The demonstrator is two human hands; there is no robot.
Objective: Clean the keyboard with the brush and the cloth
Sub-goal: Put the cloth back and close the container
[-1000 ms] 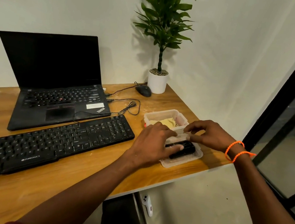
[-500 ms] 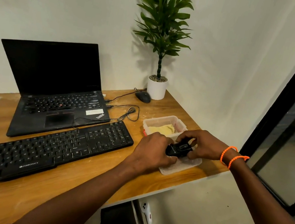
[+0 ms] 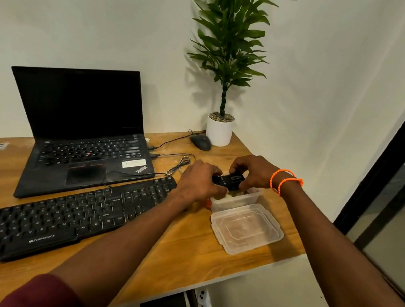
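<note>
Fingers of both hands pinch a small black brush case, lifted out of the tub.

The left hand [image 3: 199, 179] and right hand [image 3: 254, 172] grip the case [image 3: 229, 179] above the plastic container [image 3: 241, 200], off the lid [image 3: 246, 227] where it lay a second ago; the keyboard [image 3: 59, 220] waits untouched, so brushing hasn't started.

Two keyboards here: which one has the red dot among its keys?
The laptop, whose built-in keyboard has a red nub at its centre. The separate black keyboard in front of it has none.
</note>
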